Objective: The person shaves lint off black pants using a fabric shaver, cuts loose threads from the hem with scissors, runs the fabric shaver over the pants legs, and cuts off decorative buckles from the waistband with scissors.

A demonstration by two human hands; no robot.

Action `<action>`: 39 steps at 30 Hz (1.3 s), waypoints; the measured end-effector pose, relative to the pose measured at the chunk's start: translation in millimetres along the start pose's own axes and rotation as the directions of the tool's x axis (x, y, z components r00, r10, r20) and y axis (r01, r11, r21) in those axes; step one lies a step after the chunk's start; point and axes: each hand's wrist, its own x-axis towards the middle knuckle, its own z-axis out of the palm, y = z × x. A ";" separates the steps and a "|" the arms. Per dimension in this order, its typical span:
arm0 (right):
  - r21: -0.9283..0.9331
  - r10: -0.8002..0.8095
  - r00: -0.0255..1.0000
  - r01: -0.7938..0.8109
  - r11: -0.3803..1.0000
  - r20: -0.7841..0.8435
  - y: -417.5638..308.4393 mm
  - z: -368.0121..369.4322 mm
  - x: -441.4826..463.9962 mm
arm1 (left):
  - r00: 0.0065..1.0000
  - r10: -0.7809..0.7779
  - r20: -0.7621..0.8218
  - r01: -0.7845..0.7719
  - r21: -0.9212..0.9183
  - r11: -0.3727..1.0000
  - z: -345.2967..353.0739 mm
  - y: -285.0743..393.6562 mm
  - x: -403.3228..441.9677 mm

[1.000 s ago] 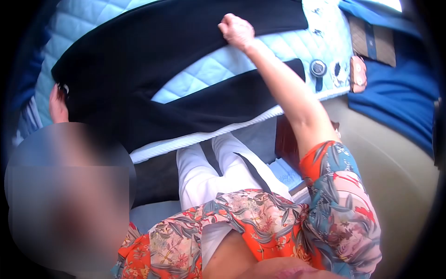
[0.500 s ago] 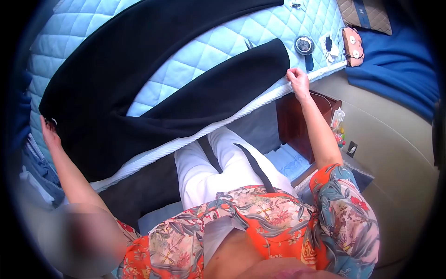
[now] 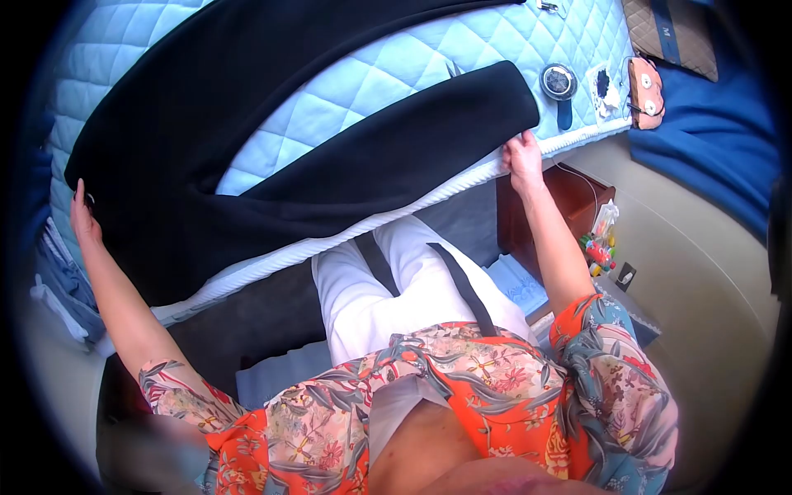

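Black trousers (image 3: pixel 330 169) lie spread over a light-blue quilted bed cover (image 3: pixel 388 91), their two legs running to the right. At the waist end, my left hand (image 3: pixel 85 221) rests along the edge of the cloth with its fingers stretched out; its thumb side is partly hidden. My right hand (image 3: pixel 523 161) has its fingers curled at the lower corner of the near leg's hem, pinching the cloth. Just beyond that hem sits a fabric shaver (image 3: pixel 559 82) with a round mesh head and a dark-blue handle.
Dark lint lies on a white tissue (image 3: pixel 606 91) beside a pink pouch (image 3: pixel 646 92). A pointed metal tip (image 3: pixel 453 70) shows behind the near leg. A brown cushion (image 3: pixel 672 37) and blue cloth (image 3: pixel 709 140) are at right. A dark-red cabinet (image 3: pixel 528 219) stands below the bed edge.
The near leg's hem end now lies wider and flatter, its lower corner drawn toward the bed's front edge by my right hand. My left hand stays at the waist edge. The view has shifted slightly.
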 end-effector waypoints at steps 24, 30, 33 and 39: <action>-0.898 -0.605 0.741 0.430 0.093 0.292 -7.0 -8.0 18.0 | 0.966 0.257 0.026 -0.203 -0.538 0.818 103.3 22.7 -66.4; -0.974 -0.548 0.836 0.141 0.178 0.021 -0.2 -9.5 -54.8 | 0.969 0.242 0.058 -0.179 -0.514 0.839 97.4 27.0 -68.8; -0.743 -0.358 0.915 0.108 0.661 -0.186 -4.1 -29.1 -88.0 | 0.971 0.234 0.060 -0.169 -0.522 0.836 87.5 36.5 -60.0; -0.054 -0.274 0.907 0.306 0.950 0.319 -97.7 231.4 -162.3 | 0.900 0.347 0.263 -0.186 -0.488 0.853 75.6 33.9 -38.5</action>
